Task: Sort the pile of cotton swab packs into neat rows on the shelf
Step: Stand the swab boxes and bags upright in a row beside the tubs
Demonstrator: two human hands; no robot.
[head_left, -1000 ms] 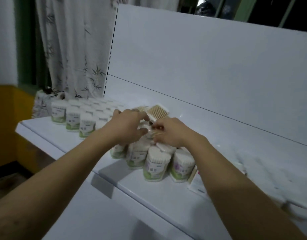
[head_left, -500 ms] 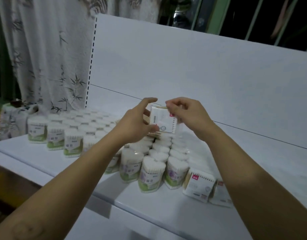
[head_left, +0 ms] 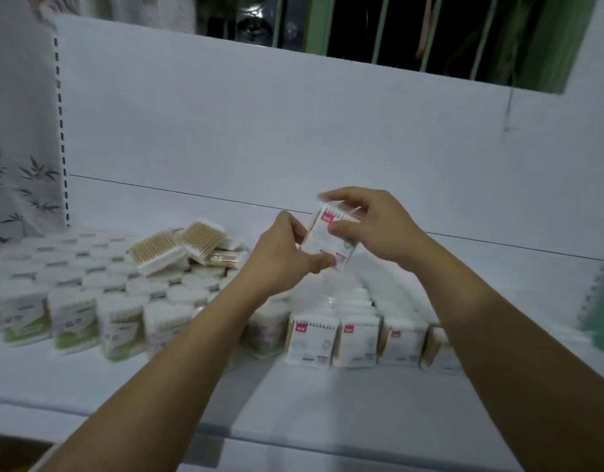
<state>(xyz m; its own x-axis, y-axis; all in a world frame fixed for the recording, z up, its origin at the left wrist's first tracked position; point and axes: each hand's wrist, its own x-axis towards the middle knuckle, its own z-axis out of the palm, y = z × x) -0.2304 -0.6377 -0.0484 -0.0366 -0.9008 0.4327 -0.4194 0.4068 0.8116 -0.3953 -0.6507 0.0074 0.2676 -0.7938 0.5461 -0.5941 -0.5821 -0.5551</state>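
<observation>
A flat rectangular swab pack (head_left: 329, 238) with a red tag is held up above the white shelf (head_left: 310, 400). My left hand (head_left: 287, 257) pinches its lower edge and my right hand (head_left: 368, 224) grips its upper end. Below them stand rows of the same rectangular packs (head_left: 331, 340) at the right. Rows of round green-labelled swab tubs (head_left: 89, 315) fill the left of the shelf. Two or three loose packs (head_left: 181, 248) lie tilted on top of the tubs, their wooden sticks showing.
A white back panel (head_left: 293, 131) rises behind the shelf, with a slotted upright (head_left: 60, 131) at its left. A patterned curtain (head_left: 18, 148) hangs at the far left. A barred window (head_left: 413, 32) is above. Something green (head_left: 603, 321) sits at the right edge.
Both hands lifted one rectangular pack off the pile on the tubs and carried it right, above the rectangular packs. The view swung right and closer.
</observation>
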